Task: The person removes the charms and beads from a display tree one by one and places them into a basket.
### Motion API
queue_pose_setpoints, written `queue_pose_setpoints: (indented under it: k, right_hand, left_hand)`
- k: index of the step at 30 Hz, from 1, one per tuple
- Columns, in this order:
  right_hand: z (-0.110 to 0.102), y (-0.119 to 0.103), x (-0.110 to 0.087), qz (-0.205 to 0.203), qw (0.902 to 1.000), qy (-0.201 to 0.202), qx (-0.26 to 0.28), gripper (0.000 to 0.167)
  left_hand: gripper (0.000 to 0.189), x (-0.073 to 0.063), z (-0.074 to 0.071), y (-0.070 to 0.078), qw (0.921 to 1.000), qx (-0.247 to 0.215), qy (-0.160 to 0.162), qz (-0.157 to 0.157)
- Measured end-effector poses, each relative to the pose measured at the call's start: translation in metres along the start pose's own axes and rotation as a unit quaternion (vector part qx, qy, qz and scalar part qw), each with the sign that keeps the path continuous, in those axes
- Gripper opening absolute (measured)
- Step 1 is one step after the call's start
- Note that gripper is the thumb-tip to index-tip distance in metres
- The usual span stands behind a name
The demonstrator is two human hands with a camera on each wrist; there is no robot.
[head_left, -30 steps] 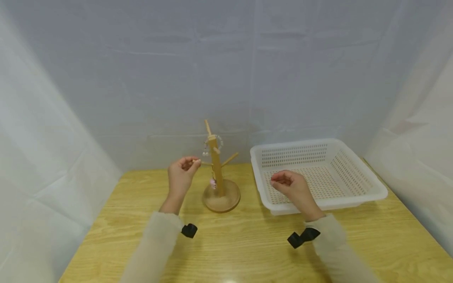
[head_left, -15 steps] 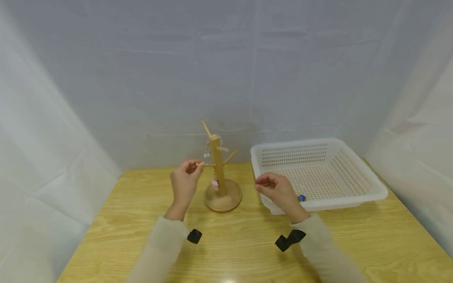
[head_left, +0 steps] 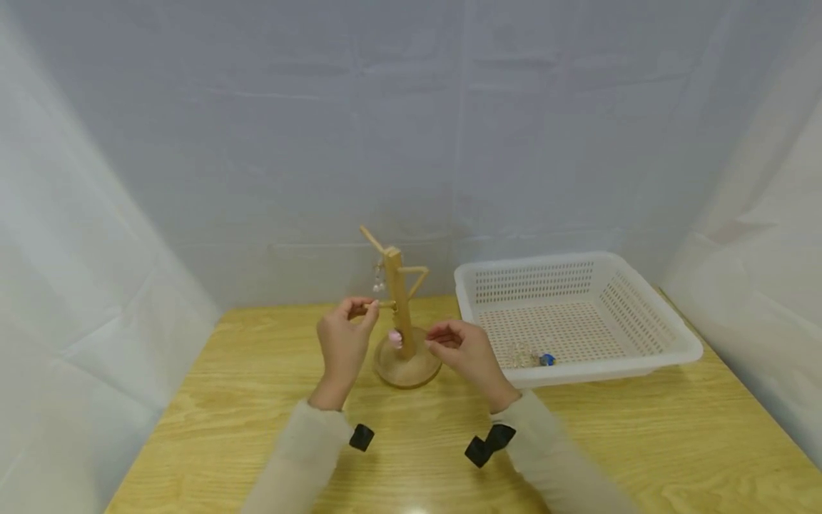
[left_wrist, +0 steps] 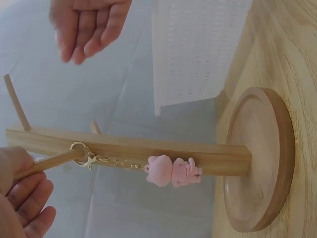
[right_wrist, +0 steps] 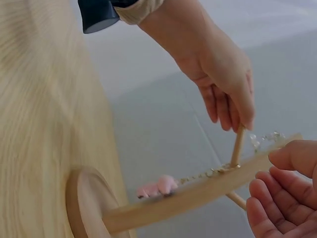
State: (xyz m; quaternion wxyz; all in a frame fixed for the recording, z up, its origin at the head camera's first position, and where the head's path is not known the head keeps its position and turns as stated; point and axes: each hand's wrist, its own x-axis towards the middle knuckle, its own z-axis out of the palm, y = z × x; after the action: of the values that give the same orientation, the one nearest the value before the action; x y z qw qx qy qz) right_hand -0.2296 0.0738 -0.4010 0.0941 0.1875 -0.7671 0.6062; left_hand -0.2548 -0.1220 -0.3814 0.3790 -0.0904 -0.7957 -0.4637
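Note:
A wooden peg stand point(head_left: 399, 293) with a round base stands on the table. My left hand point(head_left: 343, 346) pinches the end of one of its pegs point(left_wrist: 52, 162) between thumb and fingers. From that same peg, near the post, a keychain with a pink animal figure point(left_wrist: 171, 170) hangs by its gold ring and chain. My right hand point(head_left: 469, 357) is just right of the post, fingers loosely bent and holding nothing. Small pale beads point(head_left: 379, 278) dangle higher up, partly behind the post.
To the right sits a white perforated plastic basket point(head_left: 668, 321). Near its front wall lie a blue trinket point(head_left: 547, 360) and some clear beads point(head_left: 521, 355). White sheeting point(head_left: 411, 128) surrounds the table at the back and sides.
The stand has turned, its pegs pointing differently, and shifted slightly right while my left hand kept its pinch on the peg. My right hand moved left from over the basket to the stand.

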Motion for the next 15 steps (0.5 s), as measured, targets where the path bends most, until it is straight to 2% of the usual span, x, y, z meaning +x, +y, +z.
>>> queue_pose_setpoints:
  k: [7, 11, 15]
  right_hand:
    - [0.021, 0.002, -0.002, 0.028, 0.9990, 0.003, 0.034, 0.016]
    - [0.029, 0.007, -0.002, 0.031, 0.9989, -0.003, 0.035, 0.015]
    - [0.034, 0.011, -0.003, 0.028, 0.9996, 0.008, 0.001, 0.014]
  left_hand:
    - [0.008, -0.001, 0.001, 0.004, 0.9996, 0.009, 0.005, 0.025]
    - [0.011, 0.000, -0.003, 0.001, 0.9995, -0.005, -0.025, 0.019]
    - [0.019, 0.008, -0.011, -0.002, 0.9980, -0.015, -0.062, 0.009]
